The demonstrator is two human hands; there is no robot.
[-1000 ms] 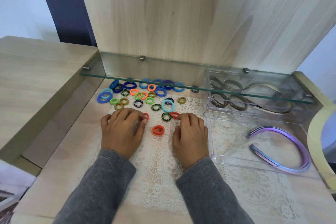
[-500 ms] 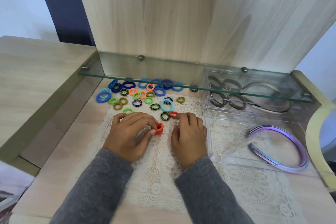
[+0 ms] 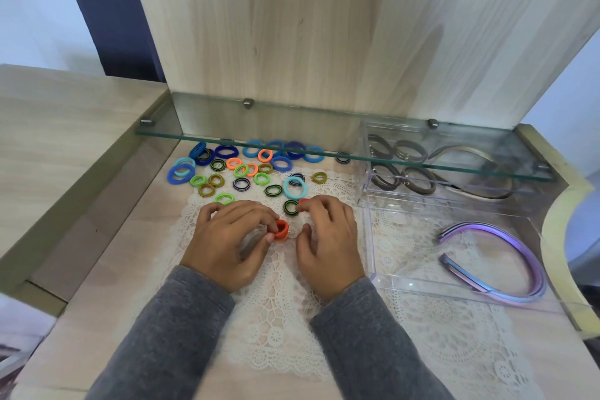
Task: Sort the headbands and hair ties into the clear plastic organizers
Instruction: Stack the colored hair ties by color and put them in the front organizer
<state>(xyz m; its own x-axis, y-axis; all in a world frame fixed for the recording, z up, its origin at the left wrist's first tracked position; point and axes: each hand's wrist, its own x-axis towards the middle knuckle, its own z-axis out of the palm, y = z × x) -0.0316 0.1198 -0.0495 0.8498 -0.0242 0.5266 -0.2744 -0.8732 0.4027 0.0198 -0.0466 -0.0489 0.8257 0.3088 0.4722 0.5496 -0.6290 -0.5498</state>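
No readable text, label, brand, number or sign on anything in view.

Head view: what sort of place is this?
Probably a home dressing table: a lace doily on the wood top, a glass shelf against a wooden back panel, and clear organizers beside scattered hair ties.

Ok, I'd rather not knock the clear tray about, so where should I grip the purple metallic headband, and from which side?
Take the purple metallic headband at the middle of its arch, on the right, coming straight down from above. It lies flat in the near clear plastic tray with both ends pointing left, and the tray's walls stand round it, probably blocking a sideways reach.
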